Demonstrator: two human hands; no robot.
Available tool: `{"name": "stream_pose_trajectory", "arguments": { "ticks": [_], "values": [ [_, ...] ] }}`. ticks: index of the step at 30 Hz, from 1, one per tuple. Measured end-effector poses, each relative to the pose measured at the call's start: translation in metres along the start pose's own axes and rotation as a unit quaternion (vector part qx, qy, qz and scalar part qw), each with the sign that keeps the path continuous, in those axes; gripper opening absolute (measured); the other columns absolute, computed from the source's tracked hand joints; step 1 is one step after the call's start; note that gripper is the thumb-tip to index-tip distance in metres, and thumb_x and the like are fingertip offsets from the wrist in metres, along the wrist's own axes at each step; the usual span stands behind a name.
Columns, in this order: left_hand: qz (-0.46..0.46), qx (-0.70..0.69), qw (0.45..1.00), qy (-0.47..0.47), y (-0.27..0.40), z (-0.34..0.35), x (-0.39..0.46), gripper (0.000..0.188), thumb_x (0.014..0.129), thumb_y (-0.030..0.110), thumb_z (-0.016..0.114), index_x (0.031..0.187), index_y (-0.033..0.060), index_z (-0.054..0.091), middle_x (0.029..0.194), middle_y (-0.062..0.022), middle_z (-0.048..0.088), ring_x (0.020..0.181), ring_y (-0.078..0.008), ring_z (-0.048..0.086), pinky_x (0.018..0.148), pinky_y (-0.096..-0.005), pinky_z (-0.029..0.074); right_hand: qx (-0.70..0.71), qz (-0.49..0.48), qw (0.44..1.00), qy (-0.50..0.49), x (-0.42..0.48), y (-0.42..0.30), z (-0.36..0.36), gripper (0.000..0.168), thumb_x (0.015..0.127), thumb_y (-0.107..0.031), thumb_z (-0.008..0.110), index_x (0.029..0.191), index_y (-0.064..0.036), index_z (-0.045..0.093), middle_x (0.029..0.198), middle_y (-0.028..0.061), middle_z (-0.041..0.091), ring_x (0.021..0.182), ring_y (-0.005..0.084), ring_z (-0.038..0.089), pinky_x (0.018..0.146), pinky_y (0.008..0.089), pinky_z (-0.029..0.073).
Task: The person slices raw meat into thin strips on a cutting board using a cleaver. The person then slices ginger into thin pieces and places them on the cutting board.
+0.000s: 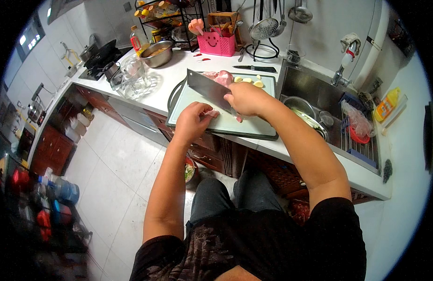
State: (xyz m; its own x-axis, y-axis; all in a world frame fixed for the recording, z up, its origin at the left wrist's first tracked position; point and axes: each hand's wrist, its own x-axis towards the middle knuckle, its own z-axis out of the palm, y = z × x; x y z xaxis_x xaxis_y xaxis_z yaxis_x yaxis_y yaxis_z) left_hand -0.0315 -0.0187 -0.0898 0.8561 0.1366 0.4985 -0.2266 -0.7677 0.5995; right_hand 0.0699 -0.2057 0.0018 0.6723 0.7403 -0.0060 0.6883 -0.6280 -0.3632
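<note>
My right hand (pixel 249 97) is closed around a metal cleaver (pixel 209 89), whose broad blade slants over the cutting board (pixel 258 124). Between the fingers and thumb of my left hand (pixel 193 119) is a small piece of raw meat (pixel 212 113), held low over the board's near left part. Another small meat piece (pixel 239 118) lies by the lower end of the blade. A larger chunk of raw meat (pixel 224 78) rests at the board's far side, partly behind the blade. Beside it on the right are several peeled garlic cloves (pixel 258 84).
A black knife (pixel 255 68) lies beyond the board. Right of the board is a sink (pixel 300 84) holding metal bowls (pixel 300 105). Glass bowls (pixel 130 82), a steel bowl (pixel 156 54) and a pink basket (pixel 216 45) stand on the counter; ladles hang above.
</note>
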Motion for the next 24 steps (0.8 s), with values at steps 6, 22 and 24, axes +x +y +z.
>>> {"name": "stream_pose_trajectory", "arguments": {
  "ticks": [6, 22, 24],
  "values": [
    [0.004, 0.084, 0.996, -0.019, 0.007, -0.002, 0.004, 0.015, 0.086, 0.019, 0.077, 0.094, 0.0060, 0.077, 0.086, -0.0138, 0.066, 0.082, -0.0319, 0.066, 0.074, -0.0395, 0.053, -0.080, 0.001, 0.997, -0.011, -0.016, -0.008, 0.006, 0.038, 0.102, -0.032, 0.053, 0.113, 0.001, 0.069, 0.112, 0.0233, 0.071, 0.105, 0.0385, 0.069, 0.088, 0.0486, 0.054],
    [0.085, 0.066, 0.994, 0.009, -0.014, 0.007, 0.002, 0.009, 0.081, 0.008, 0.073, 0.089, 0.0070, 0.077, 0.089, -0.0126, 0.071, 0.087, -0.0327, 0.067, 0.078, -0.0410, 0.055, -0.093, 0.061, 0.992, -0.054, 0.026, -0.030, 0.024, 0.023, 0.091, -0.018, 0.064, 0.101, -0.002, 0.077, 0.101, 0.0201, 0.075, 0.091, 0.0321, 0.075, 0.077, 0.0456, 0.058],
    [0.083, 0.053, 0.995, 0.026, -0.015, 0.008, 0.000, 0.008, 0.081, 0.008, 0.074, 0.088, 0.0063, 0.077, 0.088, -0.0127, 0.071, 0.086, -0.0322, 0.068, 0.078, -0.0403, 0.055, -0.050, 0.086, 0.990, -0.099, 0.017, -0.028, 0.012, 0.029, 0.097, -0.025, 0.061, 0.098, 0.001, 0.075, 0.087, 0.0198, 0.075, 0.081, 0.0314, 0.075, 0.073, 0.0462, 0.058]
  ]
}}
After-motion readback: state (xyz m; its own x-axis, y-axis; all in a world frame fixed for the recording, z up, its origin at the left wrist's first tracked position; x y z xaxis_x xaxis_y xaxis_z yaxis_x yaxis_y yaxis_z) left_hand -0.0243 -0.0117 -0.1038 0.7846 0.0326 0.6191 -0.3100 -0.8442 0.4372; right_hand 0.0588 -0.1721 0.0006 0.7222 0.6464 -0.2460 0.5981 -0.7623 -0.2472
